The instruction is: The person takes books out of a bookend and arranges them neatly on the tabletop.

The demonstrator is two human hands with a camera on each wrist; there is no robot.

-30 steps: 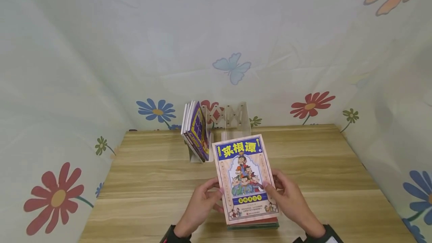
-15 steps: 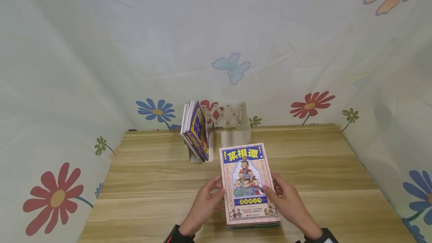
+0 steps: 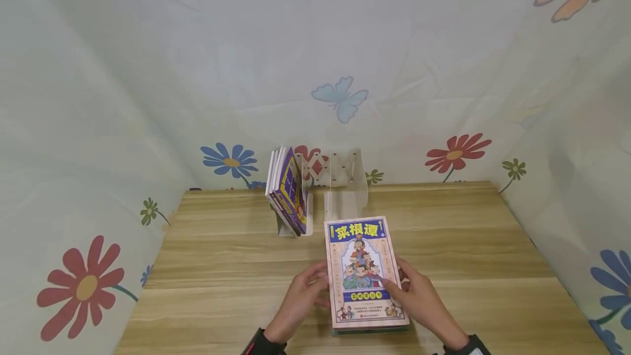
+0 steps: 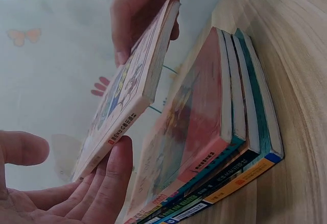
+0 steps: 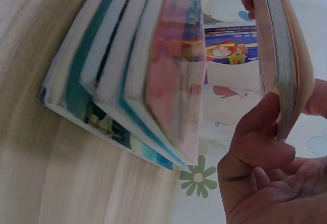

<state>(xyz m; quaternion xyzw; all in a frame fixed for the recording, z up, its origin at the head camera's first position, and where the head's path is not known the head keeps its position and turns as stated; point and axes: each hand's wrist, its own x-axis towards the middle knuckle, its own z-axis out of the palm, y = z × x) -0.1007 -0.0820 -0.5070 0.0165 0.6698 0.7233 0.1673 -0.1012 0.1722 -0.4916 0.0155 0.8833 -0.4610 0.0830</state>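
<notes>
A pale comic book point(image 3: 362, 273) with a blue title band and cartoon figures lies between my hands, above a stack of several books point(image 4: 204, 101). In both wrist views it is tilted and apart from the stack. My right hand point(image 3: 425, 303) pinches its right side, thumb on the cover and fingers beneath. My left hand point(image 3: 298, 303) is at the opposite side; in the left wrist view its extended fingers point(image 4: 115, 173) touch the spine, while the thumb stands away. From the head view, the held book hides most of the stack.
Behind the stack stands an off-white expandable bookend point(image 3: 350, 201) with a lattice back. Several thin books point(image 3: 288, 196) lean upright in its left side. The wooden table point(image 3: 222, 267) meets a flower-printed cloth point(image 3: 148, 70) at the back and sides.
The comic book has come down and toward me, slightly right, now lining up more closely over the stack. Both hands have moved slightly with it.
</notes>
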